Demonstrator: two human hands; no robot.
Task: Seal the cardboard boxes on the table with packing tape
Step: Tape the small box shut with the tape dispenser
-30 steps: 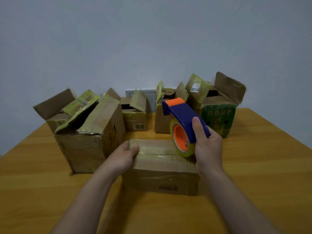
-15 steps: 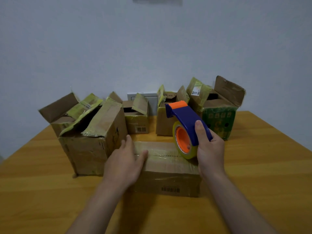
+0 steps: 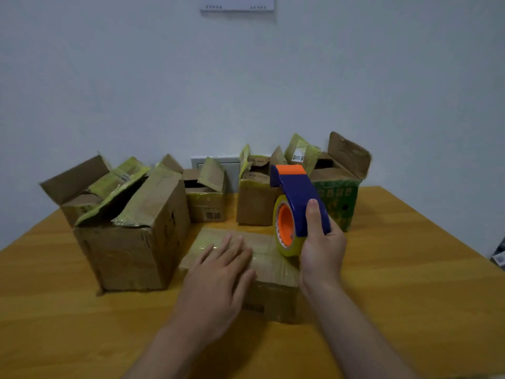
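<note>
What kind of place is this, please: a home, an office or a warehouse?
Probably a plain room used for packing; home or office, I cannot tell. It shows a wooden table against a pale wall, worn open cardboard boxes, a tape dispenser in the right hand.

Wall fixture (image 3: pixel 237 5) cut off above, box barcode (image 3: pixel 253 308) unreadable

Left hand (image 3: pixel 218 280) flat on closed box (image 3: pixel 273 272), right hand (image 3: pixel 322 247) gripping tape dispenser (image 3: pixel 297 195) atop it.

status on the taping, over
Left hand flat on closed box. Right hand grips tape dispenser at its right end. Large open box close at left, not blocking.
</note>
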